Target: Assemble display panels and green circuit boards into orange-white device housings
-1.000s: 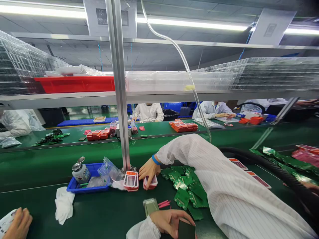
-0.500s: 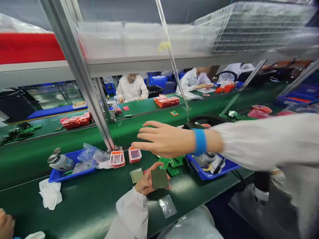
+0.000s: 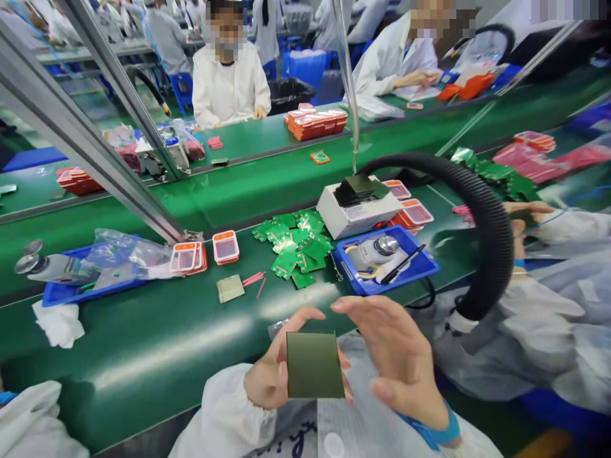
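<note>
A dark olive square panel (image 3: 315,366) is held upright in my left hand (image 3: 272,375), thumb at its left edge and fingertips showing at its right. Beside it, my right hand (image 3: 401,356) is curved with fingers apart, holding nothing; a blue band circles its wrist. Beyond my hands lie a small stack of pale square panels (image 3: 230,288), pink strips (image 3: 252,278) and a heap of green circuit boards (image 3: 296,245). More dark panels (image 3: 360,189) rest on a white box (image 3: 356,213).
A blue tray (image 3: 353,277) holds a metal-topped bottle and a pen. A black hose (image 3: 496,235) arches at the right. Another blue tray (image 3: 57,294), a white cloth (image 3: 58,323) and red-framed stacks (image 3: 225,247) stand left. Co-workers sit across the green belt (image 3: 224,200) and at right.
My right hand has come back from over the bench to beside the panel. My left hand still holds the panel, now lower in view. The view has shifted, showing the white box and hose fully.
</note>
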### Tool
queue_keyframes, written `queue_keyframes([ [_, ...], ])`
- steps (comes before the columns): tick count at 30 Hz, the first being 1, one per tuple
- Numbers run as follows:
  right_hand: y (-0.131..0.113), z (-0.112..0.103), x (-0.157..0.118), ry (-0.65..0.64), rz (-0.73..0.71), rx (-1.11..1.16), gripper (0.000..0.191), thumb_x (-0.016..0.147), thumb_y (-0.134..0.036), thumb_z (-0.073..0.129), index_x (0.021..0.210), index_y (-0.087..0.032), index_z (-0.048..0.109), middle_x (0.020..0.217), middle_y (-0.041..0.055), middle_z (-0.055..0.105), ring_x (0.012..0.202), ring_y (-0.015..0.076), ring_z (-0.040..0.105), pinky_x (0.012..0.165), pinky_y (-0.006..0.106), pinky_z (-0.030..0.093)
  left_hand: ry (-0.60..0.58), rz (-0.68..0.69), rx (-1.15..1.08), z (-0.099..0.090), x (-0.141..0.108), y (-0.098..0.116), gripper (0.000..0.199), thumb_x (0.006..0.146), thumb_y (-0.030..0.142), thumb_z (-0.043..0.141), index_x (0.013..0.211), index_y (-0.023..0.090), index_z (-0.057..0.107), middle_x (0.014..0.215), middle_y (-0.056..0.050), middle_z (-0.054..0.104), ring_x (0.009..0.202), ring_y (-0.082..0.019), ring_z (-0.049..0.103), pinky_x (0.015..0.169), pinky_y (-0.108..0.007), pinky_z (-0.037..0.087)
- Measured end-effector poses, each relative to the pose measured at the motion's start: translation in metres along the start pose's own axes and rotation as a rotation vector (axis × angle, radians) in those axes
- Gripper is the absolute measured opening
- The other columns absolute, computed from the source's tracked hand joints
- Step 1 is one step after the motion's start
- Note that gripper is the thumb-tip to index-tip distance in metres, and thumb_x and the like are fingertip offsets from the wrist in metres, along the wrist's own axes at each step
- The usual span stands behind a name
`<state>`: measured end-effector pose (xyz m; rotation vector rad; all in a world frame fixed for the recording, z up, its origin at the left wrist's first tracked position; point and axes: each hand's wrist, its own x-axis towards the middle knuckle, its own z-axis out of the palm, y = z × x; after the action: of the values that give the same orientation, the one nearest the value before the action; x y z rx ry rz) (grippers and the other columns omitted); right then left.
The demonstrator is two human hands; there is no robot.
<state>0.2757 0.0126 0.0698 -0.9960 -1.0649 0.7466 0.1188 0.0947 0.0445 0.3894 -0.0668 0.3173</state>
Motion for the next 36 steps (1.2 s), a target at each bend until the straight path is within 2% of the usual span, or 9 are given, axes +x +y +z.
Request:
queue_keyframes([
  [3, -0.003, 0.002, 0.002, -0.194, -0.013, -0.017, 0.062, 0.081, -0.042, 0.067, 0.136, -0.029, 0.043, 0.121, 0.0102, 0.060, 0.117, 0.0289, 0.054, 0.101, 0.052, 0.044, 0.052, 0.015, 0.014, 0.001, -0.002, -0.005, 0.076, 0.068, 0.047, 0.079, 0.131, 0.029, 0.040, 0.105, -0.007, 0.067, 0.085, -0.022, 0.070, 0.076, -0.031, 0.050],
  [6, -0.003, 0.001, 0.004, -0.259, -0.055, 0.020, 0.067, 0.081, -0.040, 0.066, 0.140, -0.031, 0.036, 0.125, 0.0094, 0.056, 0.117, 0.0286, 0.053, 0.098, 0.051, 0.046, 0.108, 0.062, 0.041, 0.002, -0.001, -0.008, 0.070, 0.071, 0.047, 0.076, 0.128, 0.028, 0.042, 0.105, -0.007, 0.067, 0.083, -0.022, 0.070, 0.075, -0.031, 0.050],
  [10, 0.002, 0.003, 0.001, -0.228, -0.069, 0.127, 0.073, 0.080, -0.038, 0.068, 0.142, -0.031, 0.031, 0.127, 0.0101, 0.052, 0.115, 0.0288, 0.052, 0.093, 0.050, 0.049, 0.150, 0.091, 0.036, 0.005, 0.002, -0.012, 0.069, 0.069, 0.047, 0.077, 0.124, 0.026, 0.043, 0.104, -0.008, 0.068, 0.082, -0.023, 0.070, 0.073, -0.031, 0.050],
  [14, 0.004, 0.001, 0.000, -0.226, -0.092, 0.135, 0.073, 0.080, -0.033, 0.068, 0.142, -0.029, 0.032, 0.127, 0.0102, 0.052, 0.117, 0.0287, 0.049, 0.098, 0.052, 0.046, 0.184, 0.046, 0.045, 0.004, 0.005, -0.015, 0.070, 0.062, 0.046, 0.083, 0.117, 0.026, 0.044, 0.101, -0.007, 0.068, 0.079, -0.024, 0.070, 0.069, -0.030, 0.051],
  [22, 0.010, -0.014, 0.000, -0.216, -0.046, 0.110, 0.081, 0.076, -0.021, 0.072, 0.144, -0.032, 0.028, 0.127, 0.0096, 0.053, 0.116, 0.0279, 0.051, 0.097, 0.054, 0.047, 0.166, 0.035, 0.068, 0.003, 0.021, -0.015, 0.067, 0.065, 0.048, 0.080, 0.119, 0.027, 0.045, 0.102, -0.005, 0.069, 0.083, -0.021, 0.069, 0.071, -0.032, 0.052],
  [25, 0.016, -0.014, -0.002, -0.176, -0.029, 0.099, 0.082, 0.075, -0.019, 0.074, 0.143, -0.032, 0.030, 0.128, 0.0094, 0.052, 0.117, 0.0270, 0.052, 0.097, 0.050, 0.049, 0.173, 0.037, 0.087, 0.008, 0.027, -0.012, 0.062, 0.069, 0.046, 0.074, 0.122, 0.028, 0.045, 0.104, -0.003, 0.068, 0.086, -0.019, 0.068, 0.073, -0.033, 0.048],
  [28, 0.020, -0.014, -0.004, -0.119, 0.000, 0.121, 0.080, 0.074, -0.018, 0.074, 0.141, -0.033, 0.034, 0.127, 0.0083, 0.053, 0.117, 0.0248, 0.054, 0.098, 0.045, 0.049, 0.212, -0.008, 0.140, 0.012, 0.031, -0.009, 0.055, 0.074, 0.034, 0.059, 0.126, 0.031, 0.044, 0.108, 0.000, 0.065, 0.090, -0.017, 0.065, 0.076, -0.037, 0.041],
  [32, 0.026, -0.025, 0.000, -0.146, 0.163, 0.237, 0.079, 0.076, -0.039, 0.075, 0.143, -0.036, 0.032, 0.127, 0.0076, 0.058, 0.118, 0.0245, 0.057, 0.098, 0.043, 0.048, 0.253, -0.025, 0.147, 0.013, 0.034, -0.013, 0.054, 0.071, 0.026, 0.041, 0.125, 0.027, 0.047, 0.102, 0.000, 0.066, 0.084, -0.019, 0.065, 0.073, -0.041, 0.038],
  [36, 0.040, -0.048, 0.007, -0.451, 0.371, 0.431, 0.075, 0.082, -0.067, 0.053, 0.145, -0.033, 0.033, 0.141, 0.0121, 0.051, 0.129, 0.0289, 0.050, 0.104, 0.051, 0.040, 0.243, -0.115, 0.020, 0.007, 0.037, -0.032, 0.056, 0.075, 0.032, 0.026, 0.121, 0.020, 0.055, 0.087, -0.002, 0.067, 0.065, -0.017, 0.064, 0.067, -0.042, 0.041],
])
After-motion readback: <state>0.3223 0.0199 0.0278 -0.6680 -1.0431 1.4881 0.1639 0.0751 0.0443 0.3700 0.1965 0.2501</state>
